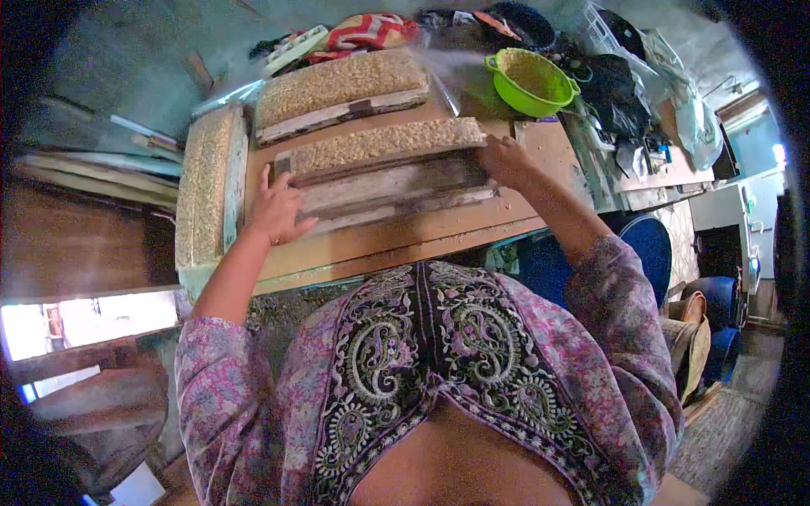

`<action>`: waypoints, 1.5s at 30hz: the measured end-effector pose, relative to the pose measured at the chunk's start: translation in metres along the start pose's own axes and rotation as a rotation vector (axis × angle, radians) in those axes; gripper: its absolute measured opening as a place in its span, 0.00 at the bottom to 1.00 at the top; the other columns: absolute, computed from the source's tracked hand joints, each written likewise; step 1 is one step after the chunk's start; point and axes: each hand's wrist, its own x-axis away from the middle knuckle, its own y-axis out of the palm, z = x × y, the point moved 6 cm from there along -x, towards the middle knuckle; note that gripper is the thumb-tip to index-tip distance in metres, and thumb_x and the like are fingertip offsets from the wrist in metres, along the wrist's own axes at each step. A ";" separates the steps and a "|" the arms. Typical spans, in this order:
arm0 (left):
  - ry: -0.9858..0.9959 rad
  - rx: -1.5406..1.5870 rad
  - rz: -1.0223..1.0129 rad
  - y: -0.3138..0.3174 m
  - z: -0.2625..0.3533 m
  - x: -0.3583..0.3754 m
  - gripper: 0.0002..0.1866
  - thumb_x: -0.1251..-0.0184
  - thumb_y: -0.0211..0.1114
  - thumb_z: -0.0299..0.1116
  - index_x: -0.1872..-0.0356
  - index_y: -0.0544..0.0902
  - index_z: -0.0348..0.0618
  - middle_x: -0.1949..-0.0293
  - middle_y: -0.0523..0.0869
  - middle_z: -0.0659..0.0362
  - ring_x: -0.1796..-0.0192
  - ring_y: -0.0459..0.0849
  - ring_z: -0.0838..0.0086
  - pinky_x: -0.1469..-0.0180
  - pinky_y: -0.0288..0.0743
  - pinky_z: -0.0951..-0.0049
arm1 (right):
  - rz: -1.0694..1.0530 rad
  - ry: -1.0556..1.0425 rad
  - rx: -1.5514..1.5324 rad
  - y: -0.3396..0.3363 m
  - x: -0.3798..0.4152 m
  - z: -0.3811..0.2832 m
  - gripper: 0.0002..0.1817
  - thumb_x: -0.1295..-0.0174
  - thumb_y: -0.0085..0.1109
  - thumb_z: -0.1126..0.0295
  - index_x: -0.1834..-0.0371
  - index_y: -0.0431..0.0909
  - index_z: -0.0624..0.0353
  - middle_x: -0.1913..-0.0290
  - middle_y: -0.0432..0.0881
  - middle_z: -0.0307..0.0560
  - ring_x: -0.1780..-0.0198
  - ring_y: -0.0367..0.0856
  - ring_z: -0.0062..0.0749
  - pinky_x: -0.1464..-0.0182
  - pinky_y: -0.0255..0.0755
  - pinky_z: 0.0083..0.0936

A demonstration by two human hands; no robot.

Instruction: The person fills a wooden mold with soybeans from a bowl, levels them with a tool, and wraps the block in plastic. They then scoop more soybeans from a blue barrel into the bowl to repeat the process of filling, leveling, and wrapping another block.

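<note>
Both my hands are at a long wooden tray (388,190) packed on top with pale, grain-like pieces (384,145). The tray is tilted, and its worn wooden side faces me. At its left end, my left hand (277,207) touches the wood, with fingers on the upper corner and thumb stretched out lower down. My right hand (504,162) is closed around the right end; its fingertips are partly hidden. Behind lies a similar filled tray (342,88), and another filled tray (207,185) lies to the left.
The trays rest on a brown tabletop (363,253) with crumbs near its front edge. A green basin (531,84) with grain-like pieces stands at the back right. Black plastic bags (620,101) lie farther right. Red-and-white cloth (371,32) is at the back. Blue drums (645,253) stand below right.
</note>
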 end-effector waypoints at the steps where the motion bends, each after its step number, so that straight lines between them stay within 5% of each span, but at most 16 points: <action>1: -0.022 -0.005 0.003 -0.002 0.002 -0.002 0.25 0.54 0.54 0.55 0.70 0.80 0.42 0.63 0.79 0.57 0.44 0.63 0.63 0.38 0.37 0.49 | 0.006 0.045 -0.084 -0.024 0.002 0.001 0.05 0.58 0.51 0.70 0.80 0.76 0.58 0.72 0.77 0.46 0.63 0.74 0.37 0.62 0.71 0.32; 3: -0.041 -0.010 0.009 -0.007 0.009 -0.010 0.25 0.53 0.53 0.55 0.70 0.80 0.42 0.63 0.79 0.57 0.45 0.64 0.63 0.38 0.39 0.50 | 0.011 0.093 -0.165 -0.036 -0.005 -0.006 0.05 0.58 0.51 0.70 0.80 0.76 0.57 0.73 0.77 0.46 0.63 0.74 0.36 0.62 0.70 0.32; 5: 0.042 0.086 0.140 -0.019 0.037 -0.024 0.24 0.51 0.52 0.55 0.72 0.80 0.42 0.65 0.79 0.55 0.48 0.67 0.62 0.41 0.48 0.54 | 0.219 0.037 0.195 -0.031 -0.010 -0.030 0.04 0.59 0.52 0.70 0.83 0.75 0.55 0.75 0.77 0.44 0.64 0.74 0.35 0.63 0.70 0.29; 9: 0.087 0.402 0.223 -0.004 0.075 -0.060 0.23 0.48 0.50 0.53 0.73 0.79 0.42 0.67 0.78 0.52 0.55 0.72 0.59 0.48 0.60 0.57 | 0.136 0.125 0.050 -0.018 -0.004 -0.025 0.05 0.60 0.51 0.70 0.87 0.75 0.53 0.78 0.76 0.41 0.63 0.73 0.35 0.64 0.70 0.28; 11: 0.053 0.416 0.039 0.014 0.081 -0.074 0.22 0.46 0.49 0.51 0.72 0.79 0.42 0.67 0.78 0.50 0.61 0.75 0.55 0.56 0.68 0.59 | 0.028 0.098 0.037 -0.011 0.008 -0.017 0.05 0.58 0.50 0.70 0.84 0.76 0.53 0.75 0.76 0.42 0.62 0.72 0.37 0.63 0.70 0.29; 14: 0.028 0.521 0.020 0.014 0.082 -0.076 0.19 0.45 0.49 0.48 0.73 0.78 0.41 0.67 0.77 0.48 0.63 0.75 0.54 0.61 0.70 0.58 | 0.053 0.255 -0.258 -0.005 0.024 0.007 0.07 0.57 0.49 0.70 0.75 0.77 0.54 0.70 0.77 0.47 0.63 0.72 0.40 0.62 0.70 0.31; 17: 0.062 0.507 0.068 0.013 0.095 -0.094 0.17 0.46 0.50 0.45 0.73 0.77 0.41 0.67 0.77 0.48 0.61 0.75 0.53 0.61 0.69 0.57 | 0.380 0.711 -0.770 -0.008 0.054 0.050 0.07 0.51 0.47 0.69 0.72 0.74 0.56 0.63 0.76 0.56 0.59 0.73 0.49 0.58 0.68 0.38; 19: 0.115 0.555 0.099 0.016 0.112 -0.116 0.15 0.46 0.51 0.44 0.72 0.76 0.41 0.67 0.77 0.47 0.61 0.75 0.53 0.61 0.69 0.57 | 0.340 0.898 -0.833 -0.008 0.068 0.064 0.08 0.50 0.48 0.68 0.70 0.75 0.55 0.62 0.76 0.55 0.62 0.75 0.50 0.61 0.69 0.40; 21: 0.170 0.594 0.134 0.019 0.130 -0.137 0.14 0.47 0.52 0.43 0.72 0.75 0.41 0.67 0.77 0.47 0.61 0.75 0.52 0.61 0.69 0.57 | -0.252 1.120 -0.666 0.029 0.082 0.076 0.15 0.49 0.48 0.59 0.60 0.75 0.49 0.58 0.76 0.51 0.60 0.75 0.47 0.57 0.68 0.34; 22: 0.208 0.582 0.137 0.020 0.139 -0.147 0.15 0.47 0.52 0.43 0.67 0.75 0.42 0.64 0.77 0.48 0.60 0.74 0.53 0.59 0.69 0.58 | -0.268 1.224 -0.678 0.037 0.089 0.068 0.19 0.47 0.46 0.53 0.58 0.73 0.51 0.58 0.76 0.52 0.60 0.75 0.48 0.60 0.69 0.37; 23: 0.243 0.569 0.139 0.021 0.149 -0.155 0.16 0.47 0.52 0.43 0.63 0.75 0.42 0.61 0.76 0.48 0.58 0.74 0.53 0.56 0.69 0.59 | -0.142 1.155 -0.713 0.128 0.094 0.073 0.20 0.46 0.46 0.53 0.57 0.71 0.54 0.59 0.76 0.55 0.59 0.75 0.49 0.61 0.69 0.39; 26: 0.321 0.537 0.163 0.026 0.171 -0.172 0.20 0.48 0.54 0.40 0.54 0.72 0.42 0.54 0.73 0.49 0.53 0.72 0.54 0.50 0.66 0.61 | -0.085 1.024 -0.757 0.140 0.082 0.060 0.19 0.48 0.49 0.56 0.59 0.71 0.57 0.61 0.76 0.57 0.58 0.74 0.50 0.61 0.69 0.39; 28: 0.317 0.531 0.218 0.019 0.179 -0.177 0.21 0.47 0.53 0.43 0.53 0.71 0.44 0.50 0.71 0.51 0.50 0.69 0.56 0.48 0.65 0.60 | 0.051 1.162 -0.699 0.159 0.084 0.062 0.18 0.51 0.53 0.60 0.59 0.71 0.58 0.64 0.76 0.57 0.61 0.75 0.50 0.62 0.69 0.40; 35: 0.293 0.389 0.068 0.024 0.193 -0.200 0.21 0.46 0.51 0.47 0.55 0.74 0.46 0.44 0.65 0.53 0.46 0.64 0.59 0.48 0.63 0.57 | -0.091 1.167 -0.739 0.126 0.103 0.061 0.13 0.53 0.51 0.67 0.64 0.74 0.59 0.71 0.77 0.58 0.64 0.77 0.49 0.64 0.70 0.38; 41: 0.325 0.495 0.230 0.026 0.196 -0.204 0.18 0.50 0.55 0.45 0.62 0.76 0.45 0.50 0.71 0.52 0.49 0.67 0.55 0.51 0.65 0.57 | 0.220 1.387 -1.247 0.084 0.133 0.059 0.10 0.58 0.55 0.69 0.72 0.75 0.61 0.75 0.77 0.52 0.73 0.77 0.41 0.70 0.70 0.32; 45: 0.285 0.339 0.053 0.012 0.200 -0.199 0.19 0.48 0.52 0.48 0.61 0.76 0.46 0.47 0.68 0.53 0.46 0.64 0.61 0.47 0.63 0.61 | 0.695 0.876 -1.110 -0.038 0.118 0.013 0.11 0.56 0.50 0.76 0.67 0.74 0.59 0.75 0.72 0.51 0.75 0.71 0.36 0.72 0.66 0.25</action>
